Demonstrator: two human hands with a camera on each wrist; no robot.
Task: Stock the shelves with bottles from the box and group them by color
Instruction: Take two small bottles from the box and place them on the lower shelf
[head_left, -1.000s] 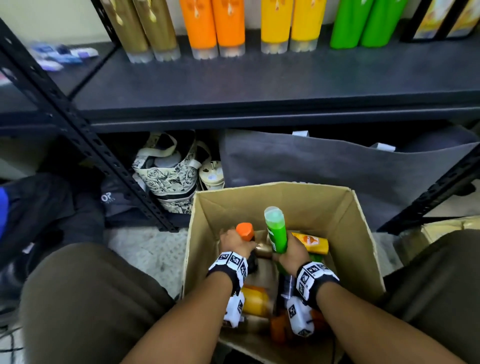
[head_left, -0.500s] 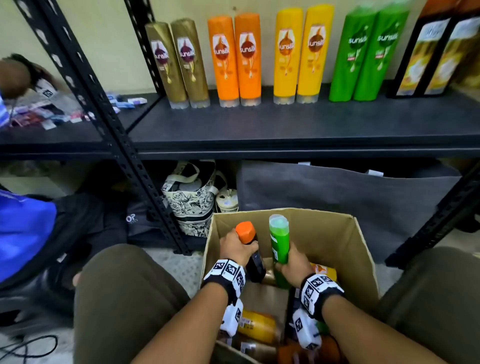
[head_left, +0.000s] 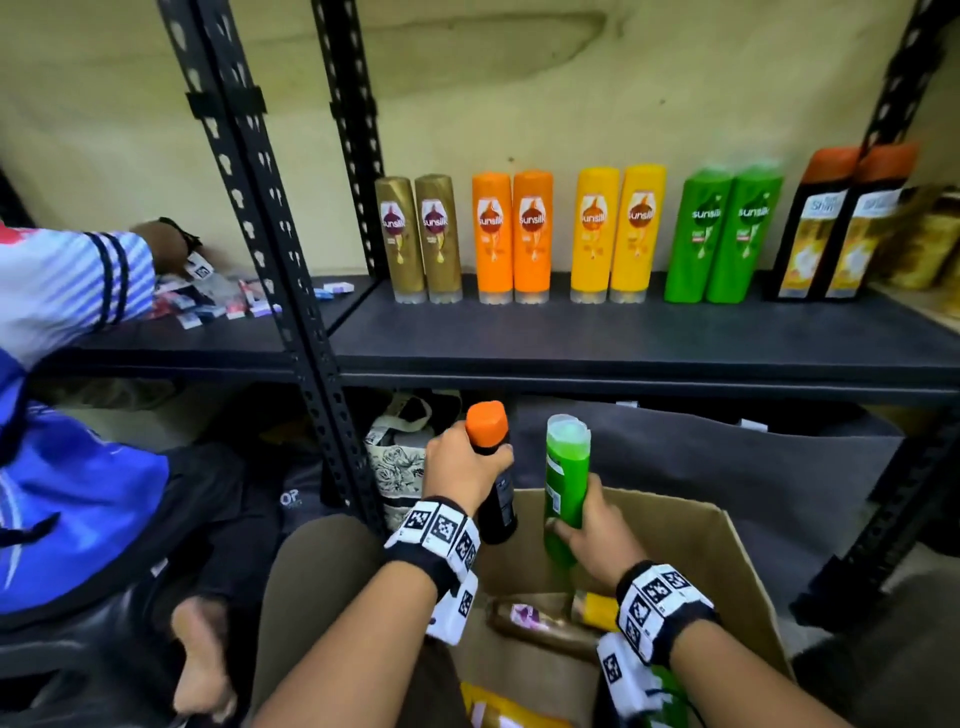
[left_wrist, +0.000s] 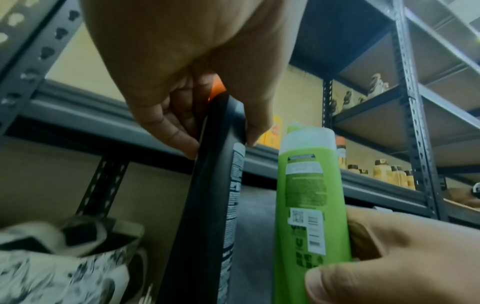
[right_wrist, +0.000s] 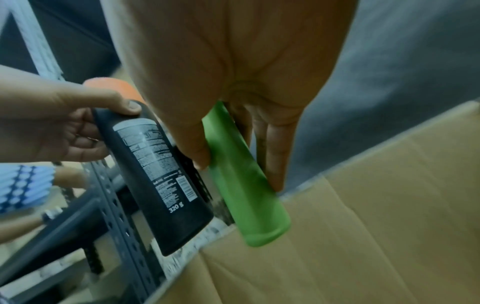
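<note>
My left hand (head_left: 462, 467) grips a black bottle with an orange cap (head_left: 493, 467) near its top, lifted above the cardboard box (head_left: 727, 561). My right hand (head_left: 592, 535) grips a green bottle (head_left: 566, 478) by its lower half, upright beside the black one. In the left wrist view the black bottle (left_wrist: 218, 205) and green bottle (left_wrist: 306, 195) stand side by side. On the shelf (head_left: 623, 338) stand pairs by color: gold (head_left: 418, 239), orange (head_left: 511, 236), yellow (head_left: 618, 234), green (head_left: 724, 234), and black with orange caps (head_left: 841, 223). More bottles lie in the box.
A perforated black shelf post (head_left: 280, 260) rises left of the bottles. Another person's arm (head_left: 78, 280) reaches over small packets (head_left: 218, 301) on the left shelf. A patterned bag (head_left: 395, 457) and a grey cloth (head_left: 727, 467) sit below the shelf.
Both hands have lifted their bottles up out of the box toward the shelf. My view has tilted up, showing more of the shelf and wall.
</note>
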